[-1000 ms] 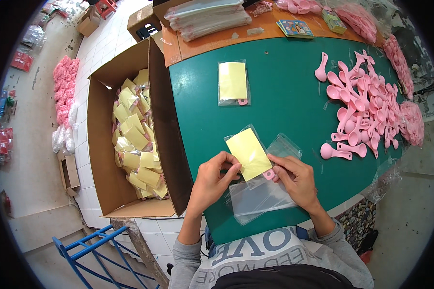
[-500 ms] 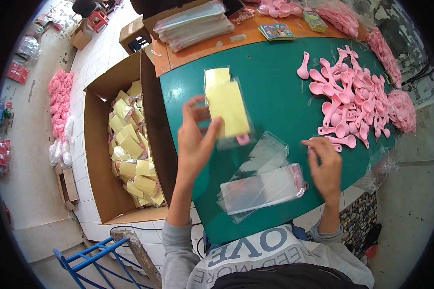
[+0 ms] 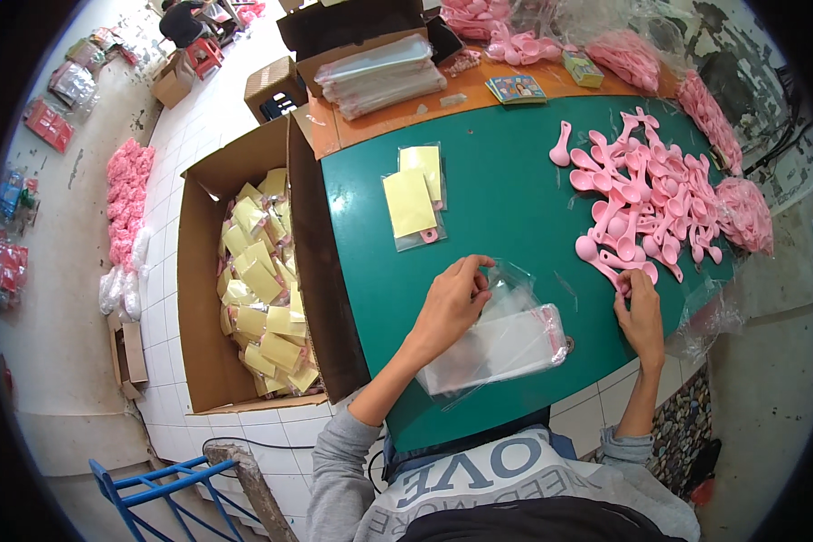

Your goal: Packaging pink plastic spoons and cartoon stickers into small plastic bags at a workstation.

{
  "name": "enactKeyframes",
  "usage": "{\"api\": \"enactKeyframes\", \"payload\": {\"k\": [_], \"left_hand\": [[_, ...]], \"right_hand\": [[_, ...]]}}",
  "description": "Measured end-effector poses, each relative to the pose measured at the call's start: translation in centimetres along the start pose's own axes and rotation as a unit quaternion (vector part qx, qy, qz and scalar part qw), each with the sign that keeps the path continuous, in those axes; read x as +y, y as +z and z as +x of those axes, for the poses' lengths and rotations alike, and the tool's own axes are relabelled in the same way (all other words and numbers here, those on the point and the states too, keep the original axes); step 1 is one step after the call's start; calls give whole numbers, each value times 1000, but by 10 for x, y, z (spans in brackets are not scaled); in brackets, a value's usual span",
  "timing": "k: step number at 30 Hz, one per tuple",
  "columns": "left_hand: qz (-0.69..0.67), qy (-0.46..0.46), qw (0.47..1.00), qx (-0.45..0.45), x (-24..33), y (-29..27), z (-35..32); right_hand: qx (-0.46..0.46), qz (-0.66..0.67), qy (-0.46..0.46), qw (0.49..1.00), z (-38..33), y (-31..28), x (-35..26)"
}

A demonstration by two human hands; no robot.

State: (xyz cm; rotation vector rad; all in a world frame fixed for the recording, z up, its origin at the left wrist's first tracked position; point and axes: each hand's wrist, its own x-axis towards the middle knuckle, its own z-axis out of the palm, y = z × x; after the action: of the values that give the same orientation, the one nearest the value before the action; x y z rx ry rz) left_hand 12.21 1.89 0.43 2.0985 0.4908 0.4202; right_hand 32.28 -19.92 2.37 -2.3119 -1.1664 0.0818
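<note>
- As pink plastic spoons (image 3: pixel 631 191) lie rightward on the green bench (image 3: pixel 515 208), presumably for easy reach, I see the right hand (image 3: pixel 642 316) pinching one;
- well apart, the left hand (image 3: pixel 456 296) touches clear plastic bags (image 3: pixel 508 350); its grip I cannot tell.

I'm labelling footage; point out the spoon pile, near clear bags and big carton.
Spoon pile (image 3: pixel 640 188), head view: a spoon mid-heap.
Near clear bags (image 3: pixel 504 348), head view: top bag's middle.
Big carton (image 3: pixel 201 303), head view: inner left wall.
</note>
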Motion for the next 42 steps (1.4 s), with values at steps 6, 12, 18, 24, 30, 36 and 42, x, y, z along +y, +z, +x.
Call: {"api": "enactKeyframes", "payload": {"k": [6, 12, 18, 24, 30, 36, 42], "left_hand": [[-50, -23, 996, 67, 3, -10, -9], [-114, -46, 991, 51, 3, -13, -10], [-132, -22, 989, 67, 1, -8, -10], [-11, 58, 996, 64, 2, -12, -20], [-87, 67, 993, -50, -1, -17, -19], [-83, 41, 994, -59, -9, -19, -26], [-65, 26, 995, -68, -6, -18, -24]], "right_hand": [[37, -76, 15, 996, 2, 6, -6], [126, -214, -40, 968, 4, 18, -5], [116, 12, -67, 991, 27, 8, -38], [-70, 194, -296, 933, 101, 30, -121], [-88, 161, -360, 915, 167, 89, -141], [-13, 176, -325, 929, 195, 92, -149], [9, 85, -316, 945, 207, 95, -137]]}}
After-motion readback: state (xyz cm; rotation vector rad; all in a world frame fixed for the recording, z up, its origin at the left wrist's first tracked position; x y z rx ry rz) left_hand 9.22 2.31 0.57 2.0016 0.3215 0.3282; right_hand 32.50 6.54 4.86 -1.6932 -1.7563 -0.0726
